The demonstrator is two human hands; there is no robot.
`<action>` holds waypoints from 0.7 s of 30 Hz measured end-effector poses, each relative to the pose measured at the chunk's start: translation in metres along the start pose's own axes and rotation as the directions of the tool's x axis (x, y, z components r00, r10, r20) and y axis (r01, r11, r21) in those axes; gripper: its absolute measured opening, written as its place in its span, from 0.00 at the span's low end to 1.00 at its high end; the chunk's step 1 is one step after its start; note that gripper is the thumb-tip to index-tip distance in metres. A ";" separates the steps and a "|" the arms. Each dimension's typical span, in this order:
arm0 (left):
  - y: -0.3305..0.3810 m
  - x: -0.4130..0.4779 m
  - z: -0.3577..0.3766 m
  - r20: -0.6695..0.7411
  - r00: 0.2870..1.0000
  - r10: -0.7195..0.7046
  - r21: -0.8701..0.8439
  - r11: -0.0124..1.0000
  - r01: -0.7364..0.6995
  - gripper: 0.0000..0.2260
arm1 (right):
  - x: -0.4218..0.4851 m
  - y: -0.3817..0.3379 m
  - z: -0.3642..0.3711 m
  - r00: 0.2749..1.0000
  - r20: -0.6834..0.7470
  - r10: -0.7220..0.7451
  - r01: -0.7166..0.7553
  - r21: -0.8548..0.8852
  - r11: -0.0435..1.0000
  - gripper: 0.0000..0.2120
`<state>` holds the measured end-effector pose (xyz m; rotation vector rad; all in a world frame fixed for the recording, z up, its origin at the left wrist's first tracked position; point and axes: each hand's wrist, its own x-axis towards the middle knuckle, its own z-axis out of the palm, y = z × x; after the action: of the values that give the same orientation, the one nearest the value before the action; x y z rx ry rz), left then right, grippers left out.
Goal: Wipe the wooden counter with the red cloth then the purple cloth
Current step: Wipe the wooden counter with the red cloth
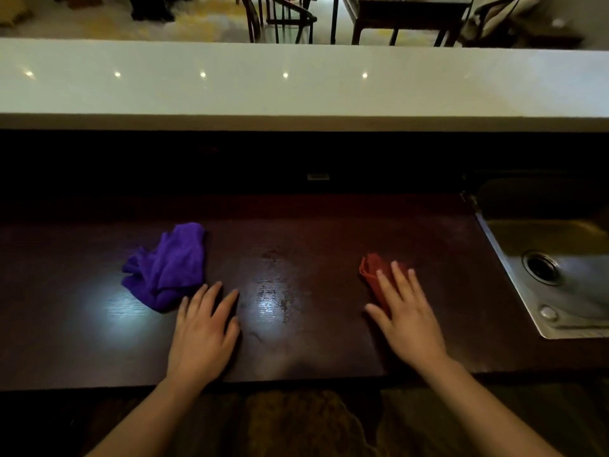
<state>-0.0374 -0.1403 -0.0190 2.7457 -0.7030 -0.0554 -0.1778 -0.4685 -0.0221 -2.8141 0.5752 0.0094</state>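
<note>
Across the lower half of the view runs a dark wooden counter, its polished grain catching two pale glares and a smeared wet patch near the middle. Beyond it at 12 o'clock sits a glossy white ledge dotted with light reflections, and past that a dim room with dark chairs and a table. A stainless steel sink with a round drain lies at 3 o'clock. The purple cloth, fuzzy and crumpled, stretches roughly from 7 to 1 o'clock at the left. The left hand rests flat and open, fingers spread, just beside it and gripping nothing. The red cloth, folded and flat, runs from 11 to 5 o'clock under the right hand, which presses on it palm down with fingers extended.
</note>
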 end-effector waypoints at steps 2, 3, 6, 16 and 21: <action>-0.008 -0.003 0.003 0.010 1.000 0.006 0.031 0.999 -0.006 0.26 | -0.003 -0.022 0.012 0.986 0.009 -0.168 0.168 -0.074 0.983 0.31; -0.009 -0.003 0.005 0.014 1.000 0.006 0.040 0.999 -0.007 0.26 | 0.001 -0.027 0.016 0.960 0.029 -0.278 0.279 -0.117 0.953 0.30; -0.011 -0.002 0.008 0.022 1.000 -0.009 0.051 0.999 0.008 0.25 | 0.042 -0.022 0.010 0.953 0.010 -0.301 0.300 -0.113 0.947 0.25; -0.008 -0.002 0.002 0.031 0.994 -0.109 0.041 0.993 0.107 0.26 | 0.048 -0.156 0.048 0.844 0.085 -0.530 0.533 -0.008 0.846 0.25; -0.010 -0.003 0.003 -0.005 0.994 -0.105 0.027 0.994 0.105 0.25 | 0.062 -0.109 0.041 0.866 0.005 -0.499 0.498 -0.079 0.863 0.23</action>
<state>-0.0358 -0.1315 -0.0245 2.8067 -0.5614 -0.0641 -0.0762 -0.3850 -0.0367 -2.9523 -0.1735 -0.0937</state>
